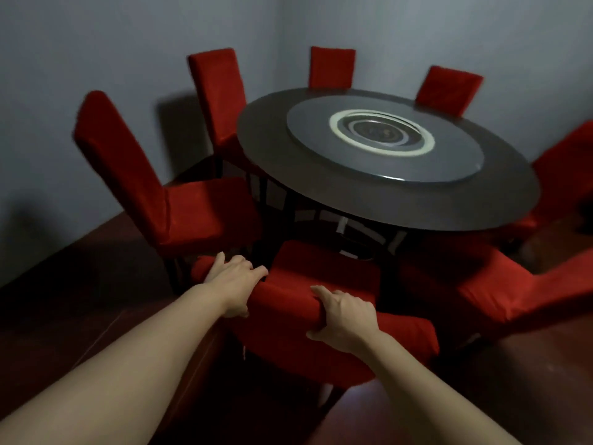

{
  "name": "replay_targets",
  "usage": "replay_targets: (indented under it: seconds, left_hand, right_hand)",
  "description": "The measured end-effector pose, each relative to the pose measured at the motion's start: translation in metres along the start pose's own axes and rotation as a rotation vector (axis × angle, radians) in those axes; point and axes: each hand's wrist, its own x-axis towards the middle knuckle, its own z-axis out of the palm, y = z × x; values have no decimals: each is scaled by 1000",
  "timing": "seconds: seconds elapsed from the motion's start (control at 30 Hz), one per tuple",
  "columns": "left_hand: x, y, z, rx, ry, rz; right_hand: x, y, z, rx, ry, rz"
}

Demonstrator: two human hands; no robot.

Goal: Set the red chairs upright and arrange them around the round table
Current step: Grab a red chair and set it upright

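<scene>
Dim grey-walled room: both hands, left [236,285] and right [343,319], gripped chair-back [288,303]; best pushed squarely toward round table [385,200].

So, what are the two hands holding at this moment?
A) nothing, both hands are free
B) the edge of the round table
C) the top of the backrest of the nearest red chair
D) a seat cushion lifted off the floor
C: the left hand and the right hand both curl over the top of the backrest of the nearest chair, which faces the table.
</scene>
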Motion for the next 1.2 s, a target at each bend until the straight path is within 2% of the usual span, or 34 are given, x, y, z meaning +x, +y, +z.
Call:
replay_targets:
  seconds: [0.17, 0.57, 0.97, 1.2]
  left_hand:
    - [16, -14, 14, 24, 64, 209]
    - [67, -10, 12, 110, 219, 440]
    - [117, -44, -33, 88, 216, 386]
    - [135, -42, -50, 91, 263, 384]
  right_hand:
    - [-8, -18, 8, -72, 87, 171]
    - [3, -5, -7, -140, 70, 376]
    - [64, 4, -29, -102, 222, 259]
    - [83, 18, -48, -104, 211, 254]
